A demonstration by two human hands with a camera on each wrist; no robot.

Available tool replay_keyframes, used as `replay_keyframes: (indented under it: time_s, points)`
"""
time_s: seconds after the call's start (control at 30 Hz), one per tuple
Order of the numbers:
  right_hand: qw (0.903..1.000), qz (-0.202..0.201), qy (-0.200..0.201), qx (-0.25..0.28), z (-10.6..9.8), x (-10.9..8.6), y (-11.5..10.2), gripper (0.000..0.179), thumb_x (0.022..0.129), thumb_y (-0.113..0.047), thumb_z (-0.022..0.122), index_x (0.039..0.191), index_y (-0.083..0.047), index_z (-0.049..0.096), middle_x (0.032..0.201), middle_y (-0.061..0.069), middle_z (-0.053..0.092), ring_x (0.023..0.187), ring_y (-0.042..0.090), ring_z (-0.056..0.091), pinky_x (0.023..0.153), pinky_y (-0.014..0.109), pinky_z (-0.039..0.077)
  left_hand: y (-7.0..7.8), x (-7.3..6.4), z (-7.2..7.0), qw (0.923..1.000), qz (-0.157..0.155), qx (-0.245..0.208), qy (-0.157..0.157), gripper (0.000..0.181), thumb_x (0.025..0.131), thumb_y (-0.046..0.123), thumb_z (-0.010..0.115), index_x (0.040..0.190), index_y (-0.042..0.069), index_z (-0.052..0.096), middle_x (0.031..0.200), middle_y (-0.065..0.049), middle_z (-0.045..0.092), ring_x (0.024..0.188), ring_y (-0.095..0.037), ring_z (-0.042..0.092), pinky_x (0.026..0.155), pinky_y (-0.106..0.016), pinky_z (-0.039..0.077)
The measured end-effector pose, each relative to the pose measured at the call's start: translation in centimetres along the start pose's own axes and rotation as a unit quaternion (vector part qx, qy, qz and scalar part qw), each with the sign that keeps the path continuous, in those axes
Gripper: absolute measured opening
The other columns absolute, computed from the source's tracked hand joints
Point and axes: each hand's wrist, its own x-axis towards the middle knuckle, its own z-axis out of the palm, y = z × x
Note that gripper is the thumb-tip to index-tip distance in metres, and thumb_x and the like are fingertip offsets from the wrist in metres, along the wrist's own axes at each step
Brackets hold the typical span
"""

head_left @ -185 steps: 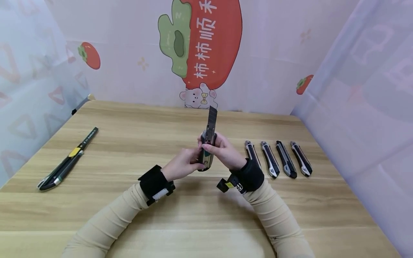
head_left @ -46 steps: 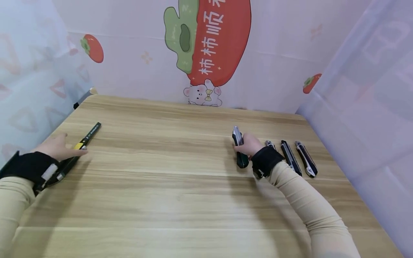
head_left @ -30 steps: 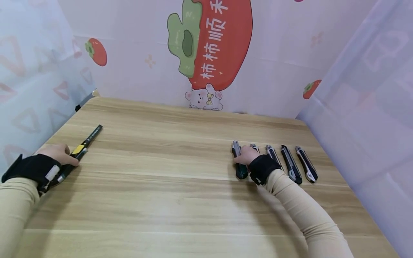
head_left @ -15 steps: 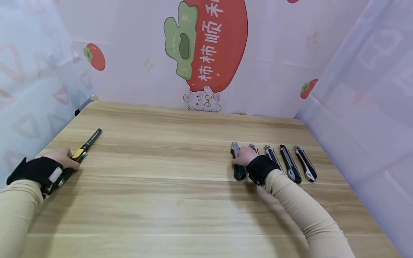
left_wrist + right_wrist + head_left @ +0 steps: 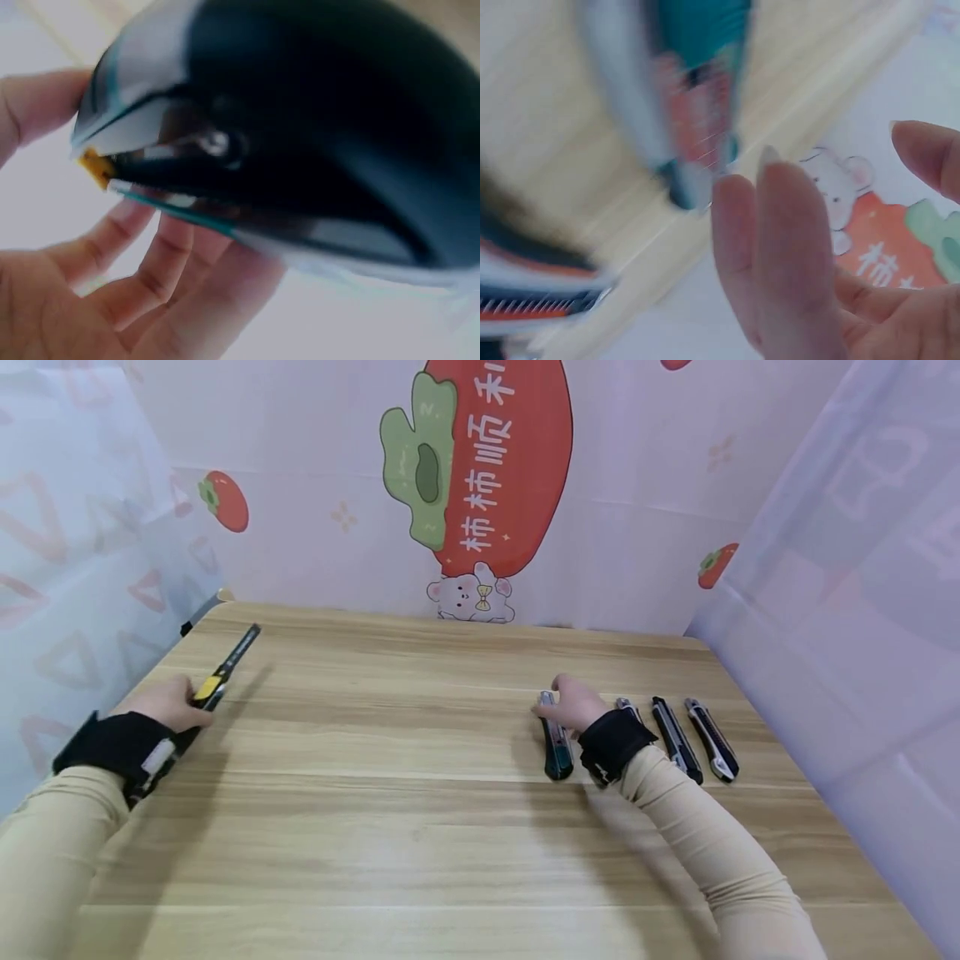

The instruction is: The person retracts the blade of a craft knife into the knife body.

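Observation:
My left hand (image 5: 168, 703) grips a long black tool with a yellow band (image 5: 212, 687), tilted over the table's left side, its narrow dark end pointing up and away. Close up in the left wrist view, its black body (image 5: 322, 127) shows a green edge, a small screw and a yellow piece; thumb and fingers lie on either side of it. On the right, a black and teal snap-off utility knife (image 5: 558, 756) lies on the table with its blade drawn in. My right hand (image 5: 573, 703) is just above it, thumb and fingers spread apart and holding nothing.
To the right of the teal knife, more utility knives lie in a row: a grey and white one (image 5: 628, 704) partly behind the right wrist, a black one (image 5: 677, 739) and a white-edged one (image 5: 711, 739). Printed cloth walls (image 5: 637, 460) enclose the wooden table (image 5: 375, 843).
Over several seconds, the teal knife, held in both hands with its blade out, was laid beside the row. My right hand has let go; my left hand has taken and lifted the black tool.

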Motion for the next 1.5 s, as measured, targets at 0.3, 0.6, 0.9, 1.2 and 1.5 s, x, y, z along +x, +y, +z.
replay_keyframes:
  time_s: [0.3,0.6,0.9,1.2,1.5]
  points:
    - [0.989,-0.095,0.016,0.112,2.3,0.5,-3.9,0.06,0.094,-0.034,0.058,0.139,0.004,0.043,0.115,0.024,0.061,0.072,0.025,0.063,0.066,0.038,0.063,12.3,2.2,3.8,0.9875,0.118,-0.076,0.072,0.042,0.085,0.017,0.064,0.11,-0.014,0.049,0.09,-0.028,0.058,0.07,-0.032,0.059,0.06,-0.039,0.051]
    - [0.9294,-0.179,0.026,0.321,3.5,0.0,-7.9,0.044,0.103,-0.025,0.045,0.13,0.008,0.05,0.12,0.03,0.06,0.107,0.04,0.064,0.086,0.054,0.063,25.3,0.5,7.4,0.9601,0.215,-0.136,0.117,0.05,0.083,0.014,0.066,0.123,-0.011,0.048,0.112,-0.028,0.059,0.092,-0.035,0.057,0.084,-0.052,0.055]
    - [0.9121,-0.171,0.061,0.367,3.2,-1.4,-6.8,0.031,0.102,-0.016,0.045,0.118,0.01,0.052,0.099,0.019,0.064,0.081,0.009,0.061,0.058,0.018,0.055,29.3,-1.0,9.5,0.9445,0.246,-0.128,0.176,0.054,0.082,0.019,0.072,0.12,-0.011,0.049,0.102,-0.026,0.061,0.08,-0.032,0.058,0.072,-0.048,0.057]
    - [0.9212,-0.228,0.066,0.309,2.4,-2.2,-5.1,0.028,0.102,-0.01,0.045,0.117,0.013,0.051,0.106,0.034,0.063,0.081,0.021,0.065,0.065,0.026,0.061,29.1,-1.0,9.0,0.9422,0.265,-0.161,0.125,0.045,0.086,0.028,0.071,0.114,-0.003,0.054,0.101,-0.025,0.069,0.077,-0.03,0.063,0.065,-0.043,0.058]
    - [0.9047,-0.321,0.111,0.257,1.6,-3.8,-5.3,0.019,0.098,-0.001,0.05,0.108,0.014,0.055,0.095,0.035,0.065,0.083,0.034,0.065,0.074,0.054,0.063,25.6,-0.2,9.8,0.8981,0.349,-0.265,-0.041,0.041,0.088,0.012,0.067,0.123,-0.008,0.056,0.116,-0.029,0.068,0.102,-0.036,0.068,0.086,-0.05,0.063]
